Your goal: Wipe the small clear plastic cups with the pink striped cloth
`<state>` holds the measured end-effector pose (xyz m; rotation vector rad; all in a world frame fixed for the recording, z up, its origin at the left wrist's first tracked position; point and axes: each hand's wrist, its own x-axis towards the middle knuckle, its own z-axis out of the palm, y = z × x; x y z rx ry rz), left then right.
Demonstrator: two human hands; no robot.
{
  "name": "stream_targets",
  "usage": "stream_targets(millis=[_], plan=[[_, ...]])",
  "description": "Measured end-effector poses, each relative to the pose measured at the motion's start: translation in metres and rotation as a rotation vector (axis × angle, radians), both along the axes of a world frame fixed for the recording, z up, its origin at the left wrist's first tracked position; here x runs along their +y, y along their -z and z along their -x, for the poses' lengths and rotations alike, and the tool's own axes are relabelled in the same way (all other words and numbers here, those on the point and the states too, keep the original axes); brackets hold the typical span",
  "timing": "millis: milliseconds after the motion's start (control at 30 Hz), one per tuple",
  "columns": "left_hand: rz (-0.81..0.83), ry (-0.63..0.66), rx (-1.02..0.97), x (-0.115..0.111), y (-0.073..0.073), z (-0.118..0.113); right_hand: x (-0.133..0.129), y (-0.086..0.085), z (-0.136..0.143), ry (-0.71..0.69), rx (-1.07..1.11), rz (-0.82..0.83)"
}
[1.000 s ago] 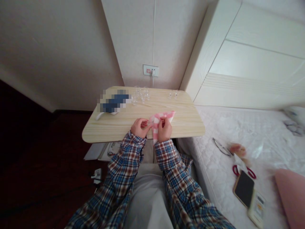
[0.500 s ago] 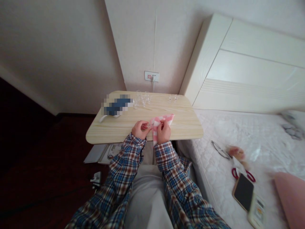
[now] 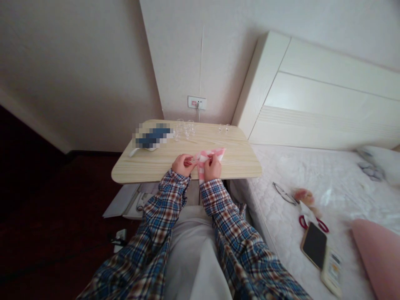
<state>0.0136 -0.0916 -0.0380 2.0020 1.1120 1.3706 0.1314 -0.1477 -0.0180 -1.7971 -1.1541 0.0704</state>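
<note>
Pink/wht cloth btwn hands

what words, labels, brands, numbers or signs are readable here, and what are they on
No text can be read anywhere.
Remote control on the bed: markings on its display and buttons, too small and blurred to read.
Blue item on the table: pixelated, so any label is hidden.
Phone: dark screen, no text visible.
Pink-and-white cloth: no lettering visible.
</note>
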Motion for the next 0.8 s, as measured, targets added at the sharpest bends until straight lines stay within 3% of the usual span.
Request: stream_targets(millis=[800], plan=[[-0.046,-0.044,0.069,0.0064,-0.0007,0.0024,0.0096,0.0012,-0.0054,0.009,-0.091,0.203]])
